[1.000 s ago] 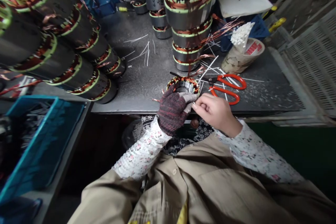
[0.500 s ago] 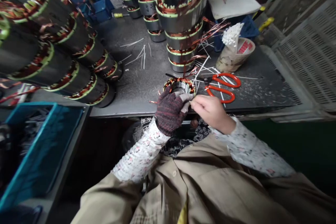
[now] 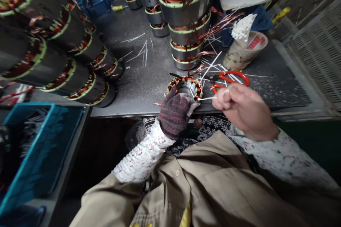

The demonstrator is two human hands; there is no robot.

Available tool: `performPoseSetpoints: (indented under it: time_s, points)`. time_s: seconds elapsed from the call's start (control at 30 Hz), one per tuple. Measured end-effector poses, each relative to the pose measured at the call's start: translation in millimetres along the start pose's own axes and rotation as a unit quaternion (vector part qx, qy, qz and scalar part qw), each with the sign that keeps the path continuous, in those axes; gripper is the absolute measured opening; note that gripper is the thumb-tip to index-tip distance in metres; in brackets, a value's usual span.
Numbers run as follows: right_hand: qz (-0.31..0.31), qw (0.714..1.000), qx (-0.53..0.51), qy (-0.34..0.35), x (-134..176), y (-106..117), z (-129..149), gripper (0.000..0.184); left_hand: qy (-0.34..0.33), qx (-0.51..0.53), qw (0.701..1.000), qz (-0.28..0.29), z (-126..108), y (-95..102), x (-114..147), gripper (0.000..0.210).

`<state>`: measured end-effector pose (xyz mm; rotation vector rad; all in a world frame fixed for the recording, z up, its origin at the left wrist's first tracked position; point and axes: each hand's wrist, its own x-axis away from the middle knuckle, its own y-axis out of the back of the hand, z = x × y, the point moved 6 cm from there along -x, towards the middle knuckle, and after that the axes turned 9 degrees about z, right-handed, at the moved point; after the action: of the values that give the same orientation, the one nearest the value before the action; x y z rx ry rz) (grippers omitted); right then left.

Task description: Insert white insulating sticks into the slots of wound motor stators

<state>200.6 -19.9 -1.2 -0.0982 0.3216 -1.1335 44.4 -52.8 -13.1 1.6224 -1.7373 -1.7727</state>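
Observation:
A small motor stator (image 3: 185, 86) with copper windings and green insulation sits at the near edge of the grey workbench (image 3: 149, 81). My left hand (image 3: 174, 113), in a dark knitted glove, grips its near side. My bare right hand (image 3: 241, 108) is closed on a thin white cable tie (image 3: 206, 98) that runs from my fingers to the stator's rim. Red-handled scissors (image 3: 230, 78) lie just beyond my right hand, partly hidden by it.
Rows of stacked stators (image 3: 61, 53) lean at the left, and a tall stack (image 3: 186, 17) stands behind the small one. A taped bag of white ties (image 3: 243, 48) is at the right, loose ties scatter the bench. A blue bin (image 3: 42, 149) sits low left.
My right hand has moved right and toward me, away from the stator, drawing the white tie out with it. My left hand stays on the stator.

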Motion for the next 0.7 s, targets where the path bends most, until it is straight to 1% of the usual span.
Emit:
performPoseSetpoints:
  time_s: [0.07, 0.13, 0.2, 0.23, 0.27, 0.33, 0.37, 0.4, 0.43, 0.47, 0.53, 0.57, 0.63, 0.67, 0.7]
  points:
    - [-0.031, 0.999, 0.001, 0.029, -24.1, -3.1, -3.7, 0.042, 0.005, -0.033, 0.999, 0.006, -6.9, -10.1, 1.0, 0.008]
    - [-0.043, 0.998, 0.036, 0.040, -45.3, -7.6, -13.9, 0.046, 0.006, -0.045, 0.999, 0.017, -13.3, -16.0, 2.1, 0.008]
    - [-0.056, 0.990, 0.118, 0.059, -51.6, -9.9, -21.0, 0.048, -0.010, -0.044, 0.998, 0.046, -18.5, -14.4, 2.5, 0.016]
    - [-0.074, 0.978, 0.175, 0.090, -47.0, -9.3, -20.1, 0.047, -0.021, -0.049, 0.996, 0.065, -19.7, -10.6, 2.5, 0.022]
    - [-0.098, 0.957, 0.236, 0.139, -37.3, -8.5, -16.1, 0.042, -0.031, -0.061, 0.994, 0.086, -19.0, -4.9, 2.1, 0.029]
    - [-0.125, 0.894, 0.352, 0.247, -9.7, -10.1, -7.5, 0.025, -0.055, -0.094, 0.987, 0.117, -12.2, 10.3, -0.4, 0.038]
    - [-0.116, 0.864, 0.400, 0.283, 3.2, -12.4, -6.7, 0.016, -0.068, -0.100, 0.984, 0.129, -5.9, 18.2, -2.8, 0.038]
    - [-0.095, 0.840, 0.441, 0.300, 13.1, -14.9, -9.1, 0.011, -0.085, -0.090, 0.982, 0.141, 1.5, 25.0, -6.1, 0.035]
    - [-0.069, 0.824, 0.475, 0.301, 19.7, -16.9, -13.8, 0.011, -0.100, -0.065, 0.979, 0.162, 9.5, 29.5, -10.1, 0.030]
    - [-0.047, 0.814, 0.500, 0.292, 23.6, -18.1, -19.7, 0.014, -0.113, -0.034, 0.974, 0.192, 17.4, 31.7, -14.5, 0.027]
    - [-0.033, 0.803, 0.530, 0.270, 26.7, -18.2, -29.3, 0.018, -0.134, 0.002, 0.954, 0.268, 28.6, 29.9, -23.1, 0.025]
    - [-0.033, 0.802, 0.537, 0.259, 26.5, -17.8, -32.3, 0.019, -0.145, -0.008, 0.941, 0.305, 30.6, 27.5, -26.6, 0.025]
    - [-0.023, 0.806, 0.541, 0.238, 23.1, -16.2, -34.6, 0.018, -0.161, -0.074, 0.916, 0.359, 28.6, 23.2, -31.6, 0.027]
    - [-0.021, 0.811, 0.537, 0.231, 19.7, -12.9, -33.1, 0.016, -0.165, -0.114, 0.906, 0.374, 25.3, 22.1, -33.1, 0.028]
    - [-0.035, 0.815, 0.531, 0.230, 15.1, -5.8, -28.9, 0.013, -0.170, -0.148, 0.897, 0.381, 21.0, 22.1, -34.0, 0.029]
